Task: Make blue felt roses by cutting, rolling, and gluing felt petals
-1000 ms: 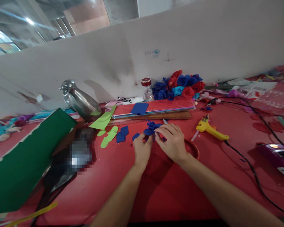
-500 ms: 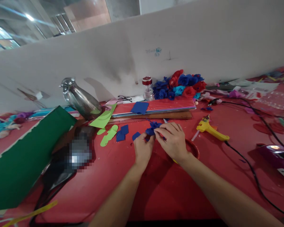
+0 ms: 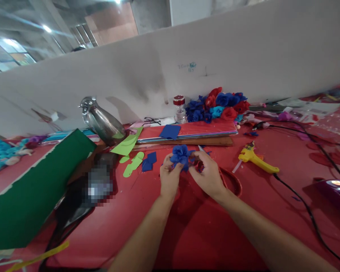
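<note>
A blue paper flower [image 3: 180, 152] with ruffled petals faces up between my two hands. My left hand [image 3: 170, 174] grips it from the left, thumb across its lower petals. On the flower's other side, my right hand [image 3: 206, 172] has its curled thumb and fingertips at the right edge petals; their exact contact is partly hidden. Behind and under my right hand lies a red ring-shaped rim [image 3: 238, 183], mostly covered. Blue paper pieces [image 3: 149, 161] and light green cut-outs [image 3: 133, 164] lie left of my hands.
A yellow glue gun [image 3: 256, 160] with a black cord lies to the right. Behind are a stack of coloured sheets [image 3: 209, 132], a lidded jar [image 3: 180, 109] and a pile of paper flowers [image 3: 229, 102]. A metal jug [image 3: 103, 122] and a green board [image 3: 42, 189] stand left.
The flower has been lifted and tipped so its open face shows. My right hand's fingertips have moved from its top to its right side. The whole view has shifted slightly.
</note>
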`<state>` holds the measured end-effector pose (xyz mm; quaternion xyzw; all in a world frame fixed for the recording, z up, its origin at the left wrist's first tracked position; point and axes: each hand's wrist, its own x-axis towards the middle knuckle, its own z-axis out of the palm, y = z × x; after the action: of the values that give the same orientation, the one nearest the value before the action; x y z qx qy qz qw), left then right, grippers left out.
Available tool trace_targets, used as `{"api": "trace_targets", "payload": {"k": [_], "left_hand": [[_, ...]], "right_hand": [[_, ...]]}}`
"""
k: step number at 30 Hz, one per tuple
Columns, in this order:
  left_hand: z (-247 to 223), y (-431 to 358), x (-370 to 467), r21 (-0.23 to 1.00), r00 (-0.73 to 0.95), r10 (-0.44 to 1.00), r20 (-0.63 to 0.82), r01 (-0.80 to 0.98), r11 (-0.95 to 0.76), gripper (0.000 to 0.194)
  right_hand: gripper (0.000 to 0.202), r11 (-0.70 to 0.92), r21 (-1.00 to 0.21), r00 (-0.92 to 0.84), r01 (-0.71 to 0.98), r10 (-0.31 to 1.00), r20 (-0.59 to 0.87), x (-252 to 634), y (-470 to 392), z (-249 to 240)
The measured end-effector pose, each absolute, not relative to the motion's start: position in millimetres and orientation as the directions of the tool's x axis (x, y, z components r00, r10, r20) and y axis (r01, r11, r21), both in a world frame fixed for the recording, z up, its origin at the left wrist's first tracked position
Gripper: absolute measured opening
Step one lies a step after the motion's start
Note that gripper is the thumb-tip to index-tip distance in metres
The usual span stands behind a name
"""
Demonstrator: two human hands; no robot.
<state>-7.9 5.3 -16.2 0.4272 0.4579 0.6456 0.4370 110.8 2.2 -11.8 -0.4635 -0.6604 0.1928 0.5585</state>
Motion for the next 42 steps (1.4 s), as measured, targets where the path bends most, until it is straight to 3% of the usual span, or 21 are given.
{"api": "trace_targets", "payload": {"k": [5, 16, 27, 32, 42], "left_hand": [[-7.5, 1.6, -6.0, 0.949, -0.189, 0.969, 0.16, -0.24, -0.204, 0.019], [-3.2, -1.4, -1.9, 0.939, -0.13, 0.99, 0.061, -0.329, -0.101, 0.025], [-8.0, -0.8, -1.0, 0.974, -0.06, 0.992, 0.109, -0.194, -0.119, 0.025], [-8.6, -1.7, -1.7, 0.982, -0.062, 0.991, 0.117, -0.14, -0.125, 0.022], [-13.9, 0.3, -1.7, 0.961, -0.074, 0.982, 0.173, -0.205, -0.185, 0.011]], "right_hand": [[0.014, 0.439, -0.853, -0.037, 0.283, 0.893, 0.448, 108.7, 7.4, -18.6], [0.021, 0.476, -0.829, -0.051, 0.295, 0.874, 0.484, 109.7, 7.6, -18.0], [0.018, 0.264, -0.959, -0.028, 0.104, 0.965, 0.262, 105.9, 8.2, -18.1], [0.019, 0.256, -0.962, -0.011, 0.09, 0.967, 0.256, 106.2, 8.8, -20.1], [0.019, 0.288, -0.956, -0.052, 0.054, 0.957, 0.286, 105.8, 12.1, -30.4]]}}
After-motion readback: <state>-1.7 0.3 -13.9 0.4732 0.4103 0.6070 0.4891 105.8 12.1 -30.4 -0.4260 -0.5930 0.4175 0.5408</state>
